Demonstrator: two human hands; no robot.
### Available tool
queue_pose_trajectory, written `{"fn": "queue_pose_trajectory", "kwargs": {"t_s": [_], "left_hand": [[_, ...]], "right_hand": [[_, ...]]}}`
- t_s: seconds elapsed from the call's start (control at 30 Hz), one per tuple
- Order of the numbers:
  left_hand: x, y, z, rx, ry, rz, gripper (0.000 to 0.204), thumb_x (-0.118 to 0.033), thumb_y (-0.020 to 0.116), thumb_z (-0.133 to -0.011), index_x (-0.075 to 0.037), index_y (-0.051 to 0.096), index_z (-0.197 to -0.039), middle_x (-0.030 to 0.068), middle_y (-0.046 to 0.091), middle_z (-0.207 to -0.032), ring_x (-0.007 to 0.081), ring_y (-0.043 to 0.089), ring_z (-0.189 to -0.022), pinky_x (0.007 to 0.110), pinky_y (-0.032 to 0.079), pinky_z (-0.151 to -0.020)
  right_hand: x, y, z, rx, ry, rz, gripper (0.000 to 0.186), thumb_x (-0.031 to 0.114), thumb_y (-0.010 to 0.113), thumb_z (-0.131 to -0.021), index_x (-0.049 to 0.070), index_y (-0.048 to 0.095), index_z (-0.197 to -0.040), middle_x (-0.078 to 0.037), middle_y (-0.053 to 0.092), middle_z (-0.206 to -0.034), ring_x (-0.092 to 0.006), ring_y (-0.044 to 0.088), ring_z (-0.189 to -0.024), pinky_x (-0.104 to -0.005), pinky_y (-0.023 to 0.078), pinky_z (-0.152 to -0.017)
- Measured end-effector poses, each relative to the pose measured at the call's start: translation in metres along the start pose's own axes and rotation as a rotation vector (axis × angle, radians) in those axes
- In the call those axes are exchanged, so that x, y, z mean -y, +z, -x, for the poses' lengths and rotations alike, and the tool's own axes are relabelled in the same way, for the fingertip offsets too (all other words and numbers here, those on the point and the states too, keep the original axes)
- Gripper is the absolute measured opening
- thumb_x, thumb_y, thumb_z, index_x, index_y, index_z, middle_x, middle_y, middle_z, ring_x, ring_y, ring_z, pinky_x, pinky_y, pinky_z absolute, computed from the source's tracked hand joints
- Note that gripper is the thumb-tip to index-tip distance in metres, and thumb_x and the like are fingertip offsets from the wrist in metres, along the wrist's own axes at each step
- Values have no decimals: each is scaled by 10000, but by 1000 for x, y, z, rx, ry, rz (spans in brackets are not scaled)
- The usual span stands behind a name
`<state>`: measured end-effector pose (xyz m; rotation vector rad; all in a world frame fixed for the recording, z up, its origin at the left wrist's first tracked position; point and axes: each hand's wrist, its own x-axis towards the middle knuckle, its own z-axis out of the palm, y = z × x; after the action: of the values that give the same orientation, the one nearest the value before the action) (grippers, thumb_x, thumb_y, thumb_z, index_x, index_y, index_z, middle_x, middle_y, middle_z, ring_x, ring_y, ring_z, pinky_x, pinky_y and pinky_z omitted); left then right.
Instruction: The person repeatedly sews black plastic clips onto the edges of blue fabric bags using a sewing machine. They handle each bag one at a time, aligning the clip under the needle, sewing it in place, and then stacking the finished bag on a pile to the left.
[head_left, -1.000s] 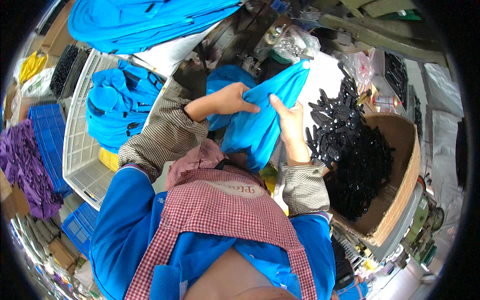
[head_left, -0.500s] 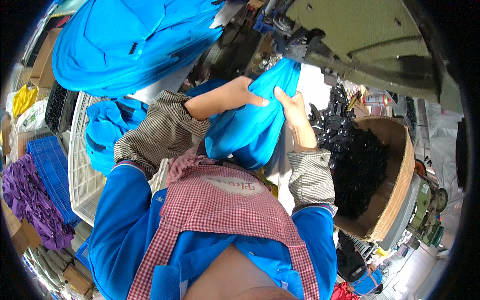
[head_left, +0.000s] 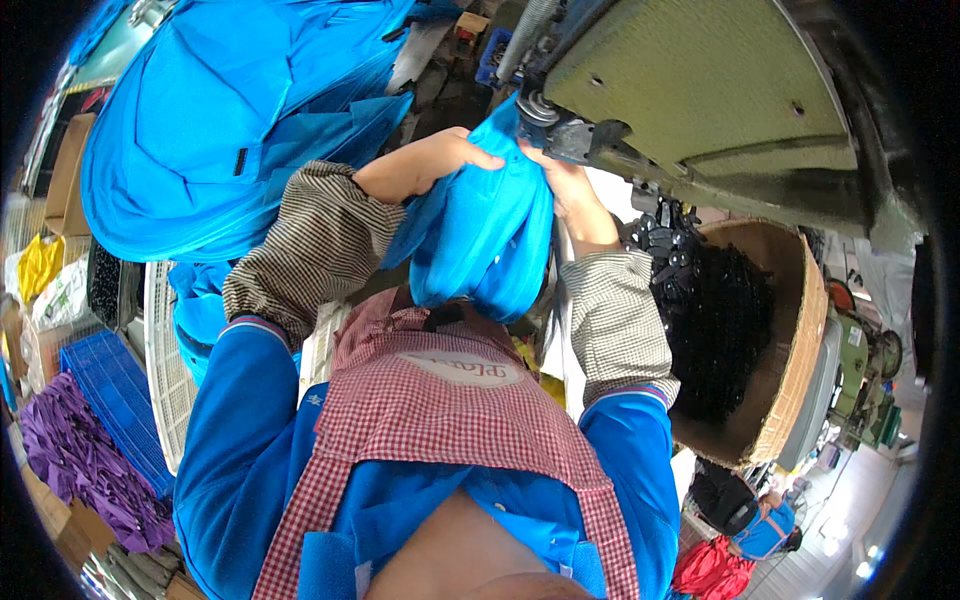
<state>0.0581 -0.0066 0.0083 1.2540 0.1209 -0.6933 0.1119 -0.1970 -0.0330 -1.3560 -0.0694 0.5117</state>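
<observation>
A piece of bright blue cloth [head_left: 485,235] hangs in loose folds in front of my chest, its upper end raised to the metal head of a green machine [head_left: 700,90]. My left hand [head_left: 432,165] is closed on the cloth's upper left side, the thumb lying on top. On the other side, my right hand [head_left: 568,190] grips the cloth's upper edge right beside the machine head. Its fingertips are partly hidden there. Whether the cloth touches the machine's metal parts, I cannot tell.
Stacked blue fabric pieces [head_left: 190,130] fill the upper left, above a white plastic basket [head_left: 160,370] holding more blue cloth. To the right stands a cardboard box [head_left: 790,350] of small black parts [head_left: 715,330]. Purple fabric [head_left: 95,460] lies at far left by a blue crate [head_left: 115,385].
Both hands have moved up and slightly left with the cloth, bringing its upper end to the machine head. My view has shifted a little.
</observation>
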Motion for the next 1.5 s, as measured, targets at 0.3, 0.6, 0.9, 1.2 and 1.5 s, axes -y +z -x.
{"fn": "queue_pose_trajectory", "kwargs": {"t_s": [0.3, 0.6, 0.9, 1.2, 1.5], "left_hand": [[35, 3, -3, 2, 170, -151, 409, -252, 671, -754, 37, 587, -1032, 115, 624, -960, 183, 601, -835, 302, 464, -779], [36, -1, 0, -274, -49, 2, 584, -273, 686, -743, 103, 463, -1132, 185, 599, -993, 249, 611, -870, 361, 480, -821], [18, 20, 21, -181, 15, 38, 514, -286, 688, -734, 59, 533, -1082, 140, 611, -988, 214, 612, -849, 334, 488, -781], [25, 2, 8, -111, 36, -75, 458, -313, 667, -726, 26, 587, -1023, 121, 629, -953, 203, 612, -817, 313, 469, -785], [31, -4, 5, -91, 21, -14, 433, -282, 670, -734, 17, 584, -1035, 119, 634, -946, 202, 617, -809, 318, 476, -776]], "right_hand": [[-12, 5, 16, -77, -76, 128, 344, 224, 601, -817, -36, 559, -1038, -109, 593, -1018, -200, 556, -909, -323, 449, -802], [-64, -229, 49, -362, 26, 1906, 413, 227, 673, -696, 167, 581, -1094, -65, 590, -1076, -241, 523, -1036, -418, 405, -817], [10, -123, 74, -396, -18, -54, 137, 168, 661, -783, 48, 596, -767, -3, 580, -622, -50, 454, -424, -168, 326, -376], [-1, 0, 88, -501, -209, -181, 146, 123, 636, -802, 69, 512, -749, -17, 557, -594, -62, 462, -413, -180, 355, -362], [-2, 14, 85, -503, -219, -91, 164, 80, 657, -777, 82, 507, -708, -32, 550, -564, -112, 497, -396, -218, 436, -377]]}}
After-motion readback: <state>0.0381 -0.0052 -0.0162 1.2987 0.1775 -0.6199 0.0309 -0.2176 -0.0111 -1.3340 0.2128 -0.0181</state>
